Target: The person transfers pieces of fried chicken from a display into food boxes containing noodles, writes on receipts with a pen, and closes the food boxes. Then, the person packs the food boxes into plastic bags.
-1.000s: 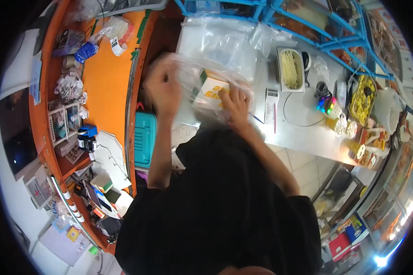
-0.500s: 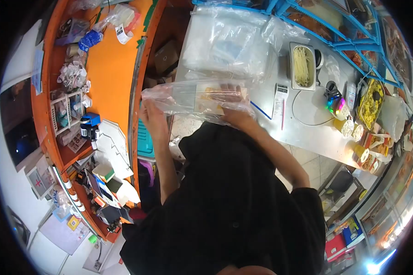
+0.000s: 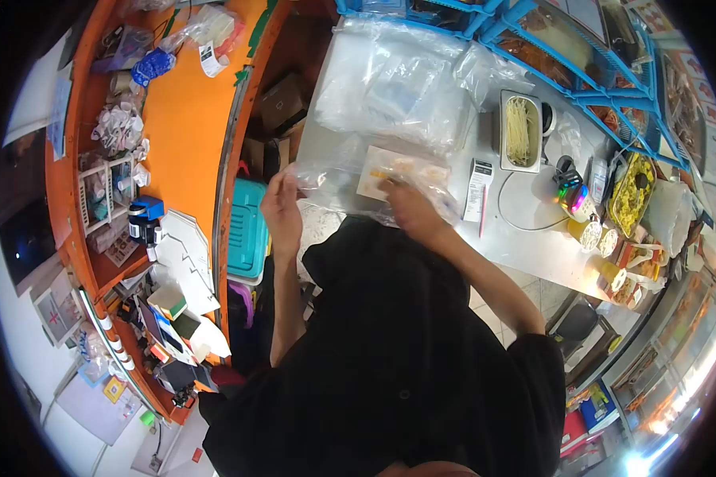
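Note:
A clear plastic bag [image 3: 330,171] stretches between my two hands over the near edge of the metal table. My left hand [image 3: 284,213] is closed, pinching the bag's left end between thumb and fingers. A pale rectangular card [image 3: 406,168] with orange print shows at the bag's right part; whether it lies inside or on top I cannot tell. My right hand [image 3: 415,213] reaches over the card's lower edge, its fingers curled together on the film there. The fingertips are partly hidden by the hand itself.
Flat clear bags [image 3: 390,79] are piled behind my hands. To the right are a metal tray of pale shreds [image 3: 520,131], a slip of paper [image 3: 477,191] and blue racks [image 3: 620,99]. A teal bin [image 3: 247,230] stands left, beside an orange counter [image 3: 187,119].
My left hand has shifted slightly right and down, still holding the bag. My right hand's spread fingers have curled in, and the card has moved right and shows more fully.

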`<control>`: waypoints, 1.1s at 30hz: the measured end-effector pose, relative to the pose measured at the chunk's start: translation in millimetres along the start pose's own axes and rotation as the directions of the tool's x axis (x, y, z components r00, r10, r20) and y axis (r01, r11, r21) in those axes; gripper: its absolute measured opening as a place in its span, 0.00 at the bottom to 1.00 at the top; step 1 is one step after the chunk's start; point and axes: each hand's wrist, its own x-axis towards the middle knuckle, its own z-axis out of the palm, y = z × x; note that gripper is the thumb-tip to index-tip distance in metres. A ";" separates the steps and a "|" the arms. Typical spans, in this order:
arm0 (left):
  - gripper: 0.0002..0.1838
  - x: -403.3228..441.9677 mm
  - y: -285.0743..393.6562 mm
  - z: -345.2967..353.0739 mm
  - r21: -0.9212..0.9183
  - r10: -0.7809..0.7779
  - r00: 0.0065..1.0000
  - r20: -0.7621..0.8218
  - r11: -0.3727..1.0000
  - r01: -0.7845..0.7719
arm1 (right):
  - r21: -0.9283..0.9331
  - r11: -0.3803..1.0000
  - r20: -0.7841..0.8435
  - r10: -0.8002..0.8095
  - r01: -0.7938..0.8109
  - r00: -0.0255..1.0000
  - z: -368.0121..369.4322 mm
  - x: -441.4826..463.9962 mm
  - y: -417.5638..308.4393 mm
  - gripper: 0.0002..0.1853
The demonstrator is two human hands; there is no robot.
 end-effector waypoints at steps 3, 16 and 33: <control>0.14 4.8 -9.2 10.9 0.066 0.090 0.986 0.137 0.993 -0.100 | -0.175 0.984 0.021 -0.040 0.043 0.999 4.6 42.8 -2.7 0.35; 0.38 -31.4 -83.8 29.2 0.094 -0.314 0.799 0.512 0.946 0.311 | -0.172 0.961 -0.372 -0.266 0.216 0.889 18.0 71.5 -13.6 0.47; 0.21 41.8 -2.7 -1.1 0.477 0.213 0.959 0.189 0.833 -0.279 | -0.470 0.882 -0.041 -0.058 0.032 0.997 47.5 72.9 -6.4 0.29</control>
